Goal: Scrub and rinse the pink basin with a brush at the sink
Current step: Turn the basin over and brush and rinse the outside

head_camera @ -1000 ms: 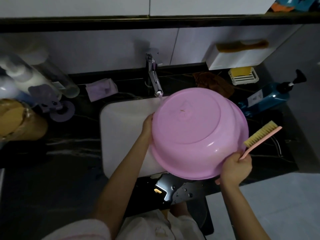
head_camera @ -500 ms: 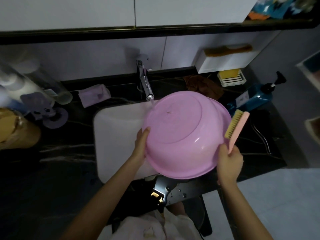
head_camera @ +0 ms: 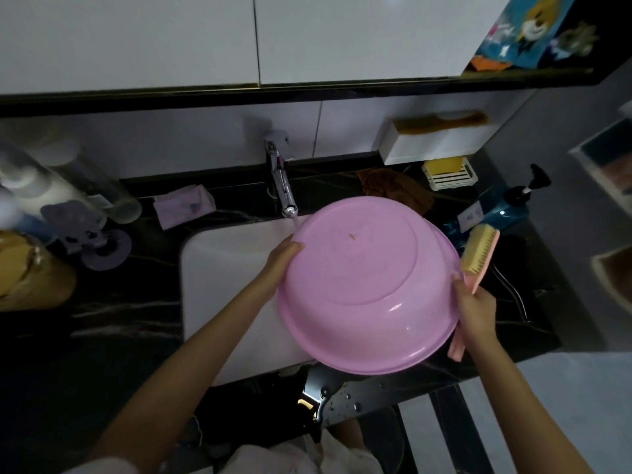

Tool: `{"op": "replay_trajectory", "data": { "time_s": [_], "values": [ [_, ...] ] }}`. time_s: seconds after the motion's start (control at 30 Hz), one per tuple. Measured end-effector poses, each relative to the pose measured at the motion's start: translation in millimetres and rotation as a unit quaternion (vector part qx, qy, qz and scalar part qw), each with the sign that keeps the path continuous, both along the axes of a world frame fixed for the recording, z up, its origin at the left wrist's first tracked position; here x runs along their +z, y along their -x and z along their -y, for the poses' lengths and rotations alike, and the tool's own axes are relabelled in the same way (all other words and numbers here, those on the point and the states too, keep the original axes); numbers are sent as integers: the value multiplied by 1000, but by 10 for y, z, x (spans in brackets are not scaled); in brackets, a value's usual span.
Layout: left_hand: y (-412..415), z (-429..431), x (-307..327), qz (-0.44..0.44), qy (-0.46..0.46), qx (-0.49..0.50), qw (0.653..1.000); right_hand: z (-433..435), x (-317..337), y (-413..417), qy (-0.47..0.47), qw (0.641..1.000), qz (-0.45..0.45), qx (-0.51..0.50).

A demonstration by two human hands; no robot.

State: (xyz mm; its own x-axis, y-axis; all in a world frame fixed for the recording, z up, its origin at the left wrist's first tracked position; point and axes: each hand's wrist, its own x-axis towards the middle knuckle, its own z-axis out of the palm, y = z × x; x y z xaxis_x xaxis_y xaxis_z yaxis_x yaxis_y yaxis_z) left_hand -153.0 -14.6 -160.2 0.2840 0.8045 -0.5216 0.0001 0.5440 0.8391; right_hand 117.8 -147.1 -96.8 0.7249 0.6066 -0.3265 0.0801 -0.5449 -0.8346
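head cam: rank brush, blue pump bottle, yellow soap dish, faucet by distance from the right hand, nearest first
1. brush: in the right hand itself, bristles by the basin's right edge.
2. blue pump bottle: counter, just behind the brush.
3. yellow soap dish: farther back, near the wall.
4. faucet: back left, across the basin, running.

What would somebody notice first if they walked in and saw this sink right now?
The big pink basin, held bottom-up and tilted over the white sink, fills the middle of the view. The left hand grips its left rim, while the right hand holds a pink brush against its right edge. Behind it, the tap runs a thin stream onto the basin's upper left rim.
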Motion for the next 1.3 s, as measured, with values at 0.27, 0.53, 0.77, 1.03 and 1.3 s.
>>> {"op": "replay_trajectory", "data": {
  "time_s": [0.27, 0.53, 0.77, 1.03, 1.3],
  "values": [
    [-155, -219, -108, 89, 117, 123, 981, 129, -103, 420, -61, 989, 21, -130],
    [-145, 387, -369, -24, -5, 127, 992, 287, -227, 621, -72, 980, 109, -149],
    [-171, -26, -345, 73, 137, 182, 971, 282, -300, 655, -71, 977, 100, -175],
    [-139, 63, -88, 104, 54, 124, 985, 332, -376, 622, -44, 977, 125, -168],
    [-218, 148, -272, 83, 176, 226, 954, 286, -342, 719, -59, 971, 136, -186]
  ]
}}
